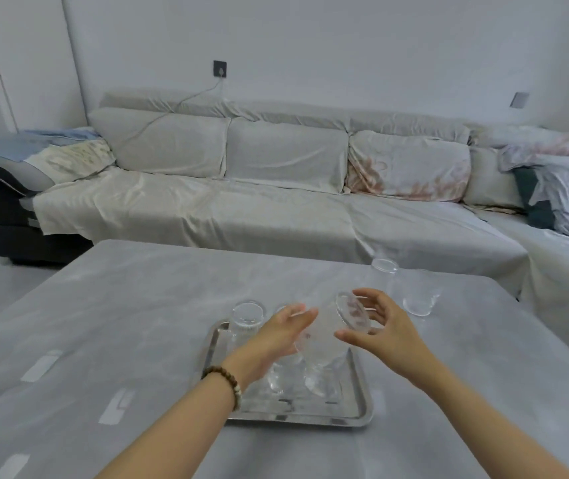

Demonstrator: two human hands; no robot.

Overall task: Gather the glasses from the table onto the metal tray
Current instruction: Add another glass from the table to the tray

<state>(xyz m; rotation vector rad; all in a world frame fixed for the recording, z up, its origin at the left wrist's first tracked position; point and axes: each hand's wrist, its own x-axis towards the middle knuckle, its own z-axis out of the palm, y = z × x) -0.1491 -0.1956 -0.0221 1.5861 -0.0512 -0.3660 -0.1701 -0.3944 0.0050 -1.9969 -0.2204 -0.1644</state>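
A metal tray [359,402] lies on the grey table in front of me. A clear tall glass [328,337] leans over the tray, rim toward the upper right. My right hand [383,330] curls around its rim end, thumb in front. My left hand [276,340] cups its left side, fingers mostly straight. A glass [246,318] stands at the tray's back left, and another glass [281,378] shows below my left palm. Off the tray, at the right back of the table, stand a tall glass [385,271] and a wider glass [421,300].
The grey cloth-covered table [120,323] has pale tape marks [41,366] on its left side. A long covered sofa [241,202] runs behind the table, with cushions and folded laundry [559,198] at the right. Bare floor lies to the left.
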